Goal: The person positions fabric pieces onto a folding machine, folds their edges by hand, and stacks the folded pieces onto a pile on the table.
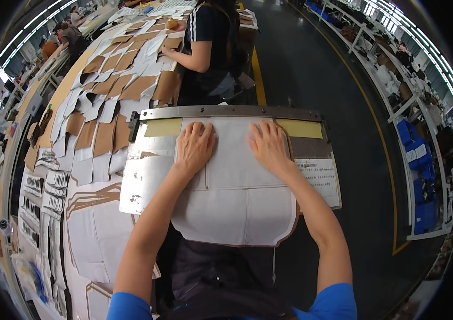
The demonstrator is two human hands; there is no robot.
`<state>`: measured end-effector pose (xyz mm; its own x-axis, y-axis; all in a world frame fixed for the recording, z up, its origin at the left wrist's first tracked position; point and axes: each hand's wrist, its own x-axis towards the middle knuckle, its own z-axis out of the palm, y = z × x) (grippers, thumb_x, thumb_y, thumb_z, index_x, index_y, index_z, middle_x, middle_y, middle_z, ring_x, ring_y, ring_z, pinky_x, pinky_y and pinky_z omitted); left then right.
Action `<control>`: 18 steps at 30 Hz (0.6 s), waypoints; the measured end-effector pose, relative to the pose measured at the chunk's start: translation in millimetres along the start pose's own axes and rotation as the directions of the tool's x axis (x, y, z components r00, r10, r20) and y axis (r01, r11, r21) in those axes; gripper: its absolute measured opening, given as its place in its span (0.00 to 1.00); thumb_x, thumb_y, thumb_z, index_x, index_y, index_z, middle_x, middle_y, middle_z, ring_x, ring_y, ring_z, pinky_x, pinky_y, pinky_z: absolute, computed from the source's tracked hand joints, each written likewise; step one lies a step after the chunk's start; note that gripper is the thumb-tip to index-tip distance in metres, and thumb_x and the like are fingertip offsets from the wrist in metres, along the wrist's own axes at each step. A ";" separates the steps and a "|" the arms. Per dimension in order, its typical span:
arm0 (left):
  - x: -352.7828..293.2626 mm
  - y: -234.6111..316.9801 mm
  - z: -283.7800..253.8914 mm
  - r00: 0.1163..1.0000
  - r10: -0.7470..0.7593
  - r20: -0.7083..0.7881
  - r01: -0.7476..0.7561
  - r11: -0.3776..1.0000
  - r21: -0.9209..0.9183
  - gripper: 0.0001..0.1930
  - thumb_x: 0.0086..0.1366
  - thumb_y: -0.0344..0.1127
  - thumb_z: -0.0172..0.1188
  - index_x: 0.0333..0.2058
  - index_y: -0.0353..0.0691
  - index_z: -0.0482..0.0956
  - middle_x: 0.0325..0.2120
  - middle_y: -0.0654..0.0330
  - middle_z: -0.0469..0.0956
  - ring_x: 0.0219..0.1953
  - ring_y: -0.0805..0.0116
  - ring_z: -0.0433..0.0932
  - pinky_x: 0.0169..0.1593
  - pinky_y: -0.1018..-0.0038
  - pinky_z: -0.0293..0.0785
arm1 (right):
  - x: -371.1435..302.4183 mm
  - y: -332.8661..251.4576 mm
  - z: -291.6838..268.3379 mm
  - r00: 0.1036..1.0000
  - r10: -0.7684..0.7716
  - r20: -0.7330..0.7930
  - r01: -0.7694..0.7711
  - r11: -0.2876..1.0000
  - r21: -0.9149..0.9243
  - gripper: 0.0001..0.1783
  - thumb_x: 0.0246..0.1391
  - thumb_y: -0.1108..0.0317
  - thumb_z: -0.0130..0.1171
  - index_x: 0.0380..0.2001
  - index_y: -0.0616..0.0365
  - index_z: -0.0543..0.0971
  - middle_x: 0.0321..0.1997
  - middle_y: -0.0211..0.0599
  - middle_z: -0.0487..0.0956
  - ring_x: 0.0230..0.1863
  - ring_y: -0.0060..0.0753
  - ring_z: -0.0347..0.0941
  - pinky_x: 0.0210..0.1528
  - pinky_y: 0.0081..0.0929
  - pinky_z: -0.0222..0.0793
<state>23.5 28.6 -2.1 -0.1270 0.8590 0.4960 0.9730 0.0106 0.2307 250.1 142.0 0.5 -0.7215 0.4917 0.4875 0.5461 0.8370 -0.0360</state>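
A large white panel [226,213] with seams and thin brown edges lies over a metal work plate [149,184], its near part hanging past the plate's front edge. My left hand [195,146] rests flat on the panel's far left part, fingers pointing at the long metal bar [232,111] along the back. My right hand [269,145] lies on the far right part, fingers slightly spread. Neither hand grips anything. Yellow strips [163,127] show on both sides of the panel beside the bar. A loose thread [274,264] dangles from the near edge.
On the left, a long table holds rows of brown and white cut pieces [122,88], stacked white panels [96,234] and small strip bundles [53,197]. A co-worker [210,48] stands at this table ahead. A rack with blue bins [415,146] runs along the right, past the dark floor [338,112].
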 end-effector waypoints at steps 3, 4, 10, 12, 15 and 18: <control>-1.9 0.2 -0.5 0.992 0.072 -0.107 -0.068 0.997 0.040 0.16 0.66 0.38 0.61 0.51 0.40 0.78 0.45 0.50 0.75 0.52 0.49 0.74 0.53 0.56 0.72 | -2.2 -1.7 -3.1 1.000 -0.026 0.007 0.026 1.000 -0.014 0.22 0.62 0.58 0.57 0.52 0.63 0.73 0.56 0.52 0.70 0.55 0.54 0.66 0.56 0.52 0.62; -3.2 -0.3 -0.6 0.991 0.076 -0.111 -0.071 0.997 0.041 0.16 0.66 0.38 0.61 0.51 0.40 0.78 0.45 0.50 0.75 0.52 0.49 0.74 0.53 0.56 0.72 | -3.3 -4.0 -3.2 1.000 -0.016 0.023 0.016 1.000 -0.003 0.22 0.62 0.58 0.57 0.51 0.63 0.73 0.55 0.52 0.70 0.56 0.54 0.66 0.57 0.52 0.62; -4.5 -2.8 0.6 0.990 0.073 -0.121 -0.067 0.996 0.051 0.16 0.66 0.37 0.61 0.51 0.39 0.78 0.46 0.50 0.74 0.53 0.49 0.73 0.54 0.56 0.71 | -4.0 -5.3 3.5 0.999 -0.015 -0.030 0.015 1.000 -0.006 0.22 0.63 0.58 0.56 0.51 0.65 0.73 0.57 0.55 0.69 0.58 0.56 0.65 0.58 0.52 0.61; -3.8 -2.0 -0.2 0.986 0.082 -0.142 -0.077 0.996 0.037 0.16 0.65 0.36 0.61 0.50 0.39 0.78 0.47 0.50 0.74 0.53 0.50 0.73 0.54 0.57 0.71 | -2.8 -5.5 0.0 1.000 -0.010 -0.029 0.009 1.000 -0.008 0.21 0.63 0.58 0.55 0.51 0.65 0.73 0.58 0.56 0.69 0.58 0.56 0.64 0.58 0.52 0.60; -2.3 -1.9 0.6 0.987 0.077 -0.138 -0.073 0.997 0.030 0.16 0.66 0.36 0.61 0.51 0.40 0.78 0.47 0.51 0.74 0.53 0.51 0.74 0.54 0.57 0.71 | -3.3 -1.5 1.1 1.000 0.011 -0.026 -0.010 0.999 0.040 0.21 0.63 0.59 0.55 0.50 0.65 0.73 0.56 0.55 0.70 0.58 0.56 0.65 0.58 0.52 0.60; -5.4 -2.4 -1.4 0.987 0.077 -0.141 -0.075 0.997 0.023 0.16 0.66 0.36 0.60 0.51 0.40 0.78 0.47 0.51 0.75 0.53 0.51 0.73 0.55 0.57 0.71 | -1.1 -3.9 -4.2 1.000 0.001 0.018 -0.003 0.998 0.058 0.20 0.62 0.59 0.56 0.49 0.64 0.74 0.54 0.54 0.70 0.56 0.54 0.65 0.57 0.51 0.60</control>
<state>21.6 23.3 -4.2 -0.0774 0.7762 0.6257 0.9839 -0.0418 0.1736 250.6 137.2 3.7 -0.7283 0.4972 0.4716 0.5221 0.8483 -0.0881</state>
